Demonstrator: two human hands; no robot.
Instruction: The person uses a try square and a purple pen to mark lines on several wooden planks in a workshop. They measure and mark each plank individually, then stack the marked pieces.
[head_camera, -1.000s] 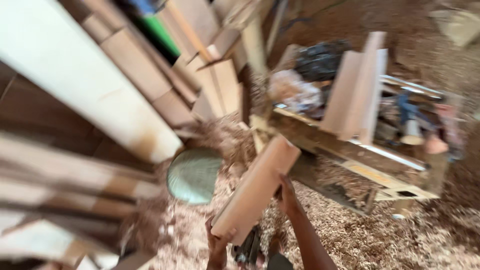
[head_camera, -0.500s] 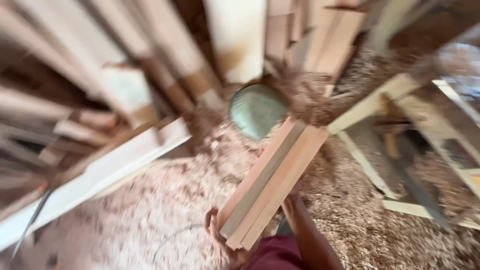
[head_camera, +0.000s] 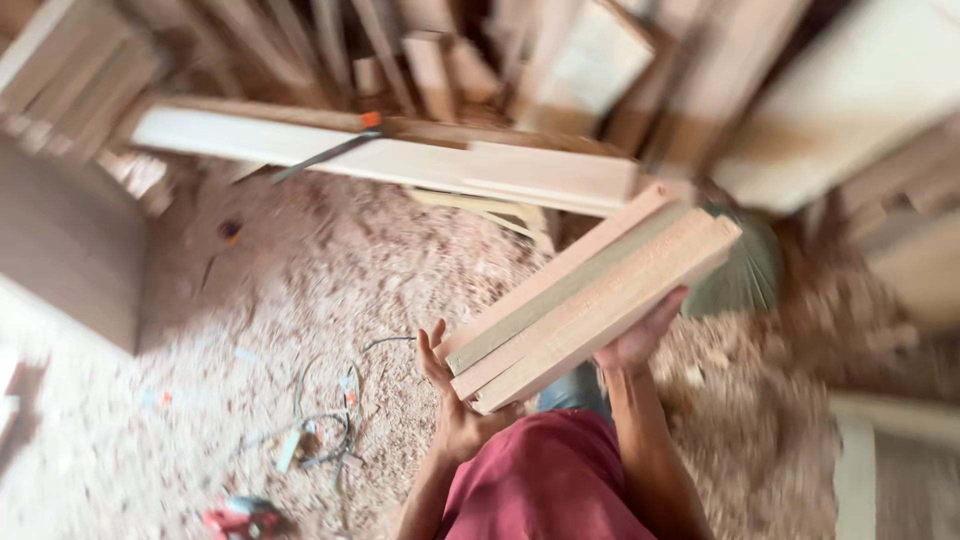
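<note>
Carrying the stacked wooden boards (head_camera: 590, 295) leftward from the workbench, my left hand (head_camera: 455, 395) cups beneath, right hand (head_camera: 640, 340) fingers spread underneath, over sawdust floor (head_camera: 330, 300).

Plenty of open sawdust floor (head_camera: 330, 290) left of the wood bundle (head_camera: 590, 300), just a tangled cord (head_camera: 325, 425) and a red tool (head_camera: 240, 518) lying there. Beyond the bundle a long pale plank (head_camera: 400, 160) and leaning boards (head_camera: 560, 60) block the way, with a green sack (head_camera: 745, 275) close on its right.

Three stacked wooden boards (head_camera: 590, 295) are carried by two hands, left hand (head_camera: 462, 405) and right hand (head_camera: 640, 340); one green sack (head_camera: 745, 275) is seen.
</note>
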